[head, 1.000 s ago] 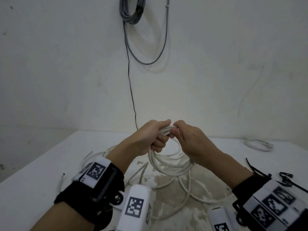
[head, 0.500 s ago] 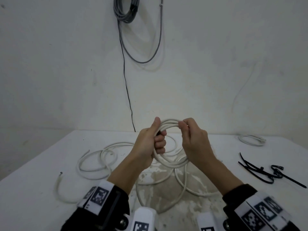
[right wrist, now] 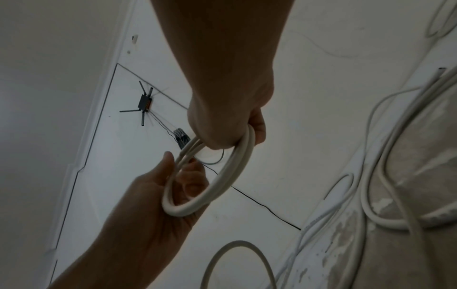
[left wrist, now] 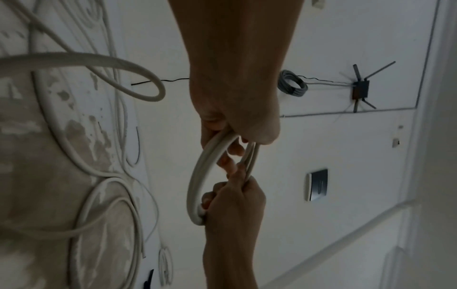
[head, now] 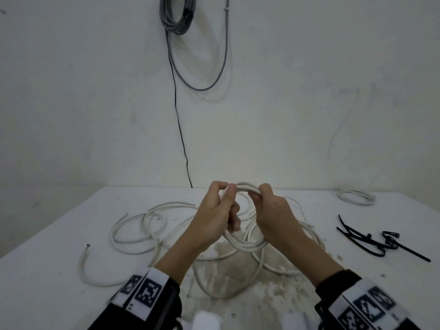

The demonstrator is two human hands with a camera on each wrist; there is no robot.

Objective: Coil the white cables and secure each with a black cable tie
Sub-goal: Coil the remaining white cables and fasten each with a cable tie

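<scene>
A white table (head: pixel 59 265) filled the near part of the room, its top scuffed and flaked to a dull brown patch (head: pixel 238 277) in the middle near the person. It stood against a plain white wall (head: pixel 297 103). High on that wall hung a bundle of grey cable (head: pixel 176 15), with a thin black wire (head: pixel 181 132) dropping from it to the far edge of the table. Above the worn patch, both hands held a coil of white cable (head: pixel 245 244) up off the table. The left hand (head: pixel 214 217) pinched the top of the coil between thumb and curled fingers, and the right hand (head: pixel 273 213) had its fingers closed round the same strands just beside it. From the coil, loose cable (head: pixel 133 225) trailed down and sprawled in wide loops over the table to the left. A small coiled cable (head: pixel 356 197) lay on the far right of the table, and black cable ties (head: pixel 371 241) lay in a heap nearer on the right, well apart from the hands. In the wrist views a black router (left wrist: pixel 360 91) with antennas was fixed to the wall.
</scene>
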